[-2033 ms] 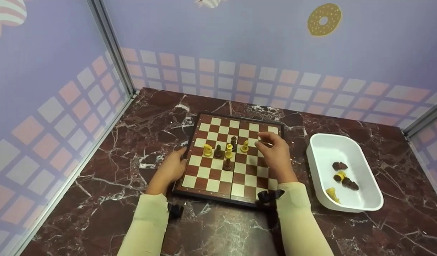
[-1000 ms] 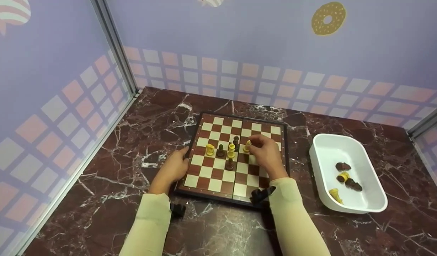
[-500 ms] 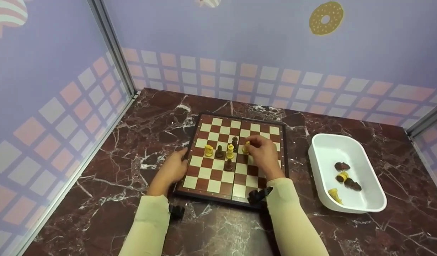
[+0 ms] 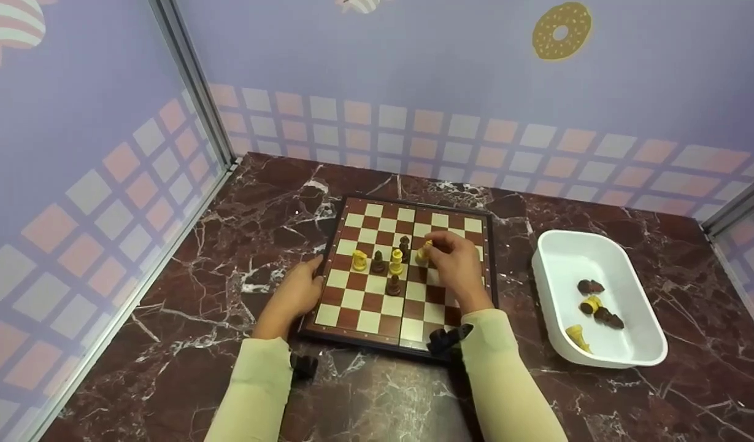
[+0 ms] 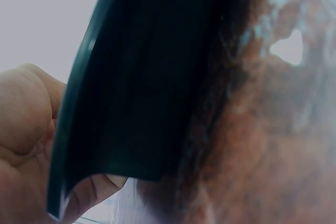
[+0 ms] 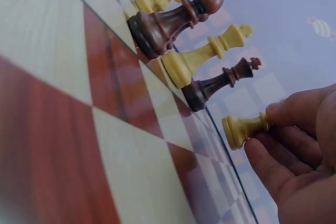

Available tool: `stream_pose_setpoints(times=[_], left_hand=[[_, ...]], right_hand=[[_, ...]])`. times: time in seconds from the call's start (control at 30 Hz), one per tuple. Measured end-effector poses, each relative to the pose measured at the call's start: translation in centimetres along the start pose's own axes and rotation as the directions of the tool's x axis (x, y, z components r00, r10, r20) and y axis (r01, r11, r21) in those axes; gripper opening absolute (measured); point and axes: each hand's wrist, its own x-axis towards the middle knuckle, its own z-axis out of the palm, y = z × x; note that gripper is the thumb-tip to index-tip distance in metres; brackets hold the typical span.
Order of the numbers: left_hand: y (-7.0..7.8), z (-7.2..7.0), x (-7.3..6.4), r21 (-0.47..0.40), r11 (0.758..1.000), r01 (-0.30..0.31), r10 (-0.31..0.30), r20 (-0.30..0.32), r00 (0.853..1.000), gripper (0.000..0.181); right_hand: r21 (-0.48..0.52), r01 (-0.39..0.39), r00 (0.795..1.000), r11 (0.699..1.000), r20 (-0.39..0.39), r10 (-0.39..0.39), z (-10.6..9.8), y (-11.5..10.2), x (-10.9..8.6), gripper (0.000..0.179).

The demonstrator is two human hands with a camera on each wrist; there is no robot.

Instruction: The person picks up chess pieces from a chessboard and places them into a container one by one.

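Note:
My right hand (image 4: 456,267) pinches a small yellow chess piece (image 6: 241,129) between thumb and fingers, at the right of the middle group on the chessboard (image 4: 358,313). Its top is hidden by the fingers; in the right wrist view its base overlaps the wall. To its left stand a yellow king (image 4: 396,263), a dark king (image 4: 404,247), a dark bishop (image 4: 378,263) and a yellow knight (image 4: 359,260). A dark chess piece (image 4: 393,284) stands nearer me. My left hand (image 4: 294,291) rests along the board's left edge; the board's dark side (image 5: 142,77) covers part of it.
Right of the board stands a white plastic tub (image 4: 643,344) with several dark and yellow chess pieces lying in it. A dark red marbled tabletop (image 4: 229,258) carries everything. Patterned wall panels (image 4: 377,55) close off the back and sides.
My right hand has moved left from over the board's right side and taken hold of the yellow chess piece, which now leans slightly. My left hand stays at the edge.

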Motion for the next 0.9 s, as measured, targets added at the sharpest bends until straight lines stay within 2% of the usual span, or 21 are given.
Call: stream_pose_setpoints(times=[0.33, 0.57, 0.9], left_hand=[[0.2, -0.2, 0.2, 0.018, 1.0, 0.002, -0.002, 0.002, 1.0, 0.05], [0.2, -0.3, 0.4, 0.022, 1.0, -0.011, 0.011, 0.008, 1.0, 0.05], [0.1, -0.1, -0.1, 0.024, 1.0, -0.017, 0.017, 0.001, 1.0, 0.049]], right_hand=[[-0.041, 0.051, 0.999, 0.998, -0.004, -0.051, -1.0, -0.7, -0.8, 0.021], [0.006, 0.065, 0.998, 0.998, -0.012, -0.065, -2.0, -1.2, -1.7, 0.023], [0.001, 0.077, 0.996, 0.997, -0.05, -0.077, -2.8, -0.8, -2.6, 0.017]])
